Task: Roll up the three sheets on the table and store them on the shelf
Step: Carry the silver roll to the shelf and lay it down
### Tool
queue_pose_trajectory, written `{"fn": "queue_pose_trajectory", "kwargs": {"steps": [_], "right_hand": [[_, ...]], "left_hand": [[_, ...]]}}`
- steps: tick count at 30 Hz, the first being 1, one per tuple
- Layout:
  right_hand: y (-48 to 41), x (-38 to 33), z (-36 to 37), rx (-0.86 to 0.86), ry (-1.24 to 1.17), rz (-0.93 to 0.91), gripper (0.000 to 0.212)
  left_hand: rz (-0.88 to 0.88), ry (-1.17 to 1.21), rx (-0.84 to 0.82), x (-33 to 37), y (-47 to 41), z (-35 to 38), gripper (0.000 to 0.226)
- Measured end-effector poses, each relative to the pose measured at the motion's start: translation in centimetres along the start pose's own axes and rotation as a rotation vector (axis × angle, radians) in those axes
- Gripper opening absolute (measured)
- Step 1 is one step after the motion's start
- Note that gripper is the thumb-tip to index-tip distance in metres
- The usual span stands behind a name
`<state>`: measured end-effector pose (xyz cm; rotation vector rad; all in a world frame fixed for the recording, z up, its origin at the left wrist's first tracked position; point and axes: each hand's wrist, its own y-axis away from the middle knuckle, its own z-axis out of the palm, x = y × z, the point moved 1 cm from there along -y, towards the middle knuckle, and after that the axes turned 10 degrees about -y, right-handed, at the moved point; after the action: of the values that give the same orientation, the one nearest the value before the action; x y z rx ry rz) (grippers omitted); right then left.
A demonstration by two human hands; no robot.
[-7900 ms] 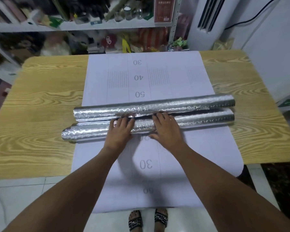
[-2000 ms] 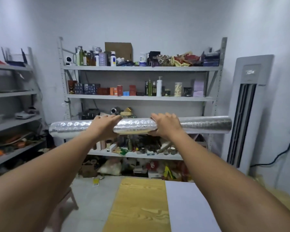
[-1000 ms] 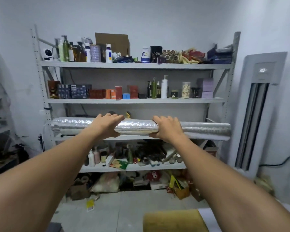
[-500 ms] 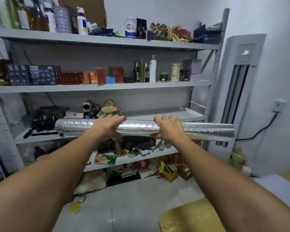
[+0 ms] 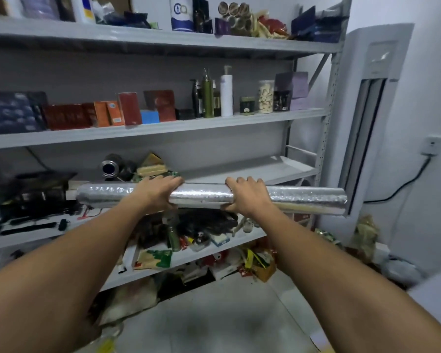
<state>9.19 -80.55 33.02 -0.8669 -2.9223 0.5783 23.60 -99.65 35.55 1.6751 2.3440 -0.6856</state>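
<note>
The rolled silver sheet [image 5: 201, 198] lies level across the middle of the frame, held in the air in front of the metal shelf [image 5: 265, 169]. It does not look to be resting on any board yet. Its right end reaches in front of the standing air conditioner [image 5: 374, 98] at the right, and its left end sits below a metal can [image 5: 110, 168].

Both hands hold it from above. The left hand [image 5: 158, 192] and the right hand [image 5: 245, 196] each curl their fingers over the top with the thumb tucked beneath, a stretch of bare roll between them.

A tan strip shows along the lower right edge (a backing or a 2nd roll, I cannot tell which).

The embossed foil face suggests something light, slick and easily dented, and a rolled sheet tends to spring open. The 2 holds either side of the middle look sensible: they keep the long tube from drooping. Firm but gentle pressure should pin the loose edge without crushing it.
</note>
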Motion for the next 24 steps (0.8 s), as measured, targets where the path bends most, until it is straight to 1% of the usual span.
{"fn": "queue_pose_trajectory", "kwargs": {"steps": [4, 6, 8, 11, 15, 24], "right_hand": [[-7.3, 2.5, 1.6, 0.022, 0.011, 0.014, 0.061], [-10.6, 3.9, 2.2, 0.029, 0.034, 0.026, 0.062], [-13.0, 5.2, 3.8, 0.003, 0.032, 0.033, 0.064], [-15.1, 7.6, 7.2, -0.055, 0.037, 0.046, 0.064], [-18.7, 11.7, 10.6, -0.102, 0.054, 0.118, 0.062], [-26.1, 19.5, 14.4, -0.086, 0.078, 0.278, 0.061]], "left_hand": [[0.004, 0.018, 0.021, -2.2, -7.0, 1.6, 0.052], [-0.011, 0.017, 0.046, -3.0, -10.4, 2.9, 0.054], [0.009, 0.01, 0.01, -3.2, -13.5, 5.0, 0.057], [0.058, 0.027, -0.048, -2.6, -17.6, 9.1, 0.06], [0.131, 0.097, -0.099, -1.0, -24.2, 13.4, 0.066], [0.266, 0.152, -0.056, 0.6, -38.1, 18.0, 0.057]]}}
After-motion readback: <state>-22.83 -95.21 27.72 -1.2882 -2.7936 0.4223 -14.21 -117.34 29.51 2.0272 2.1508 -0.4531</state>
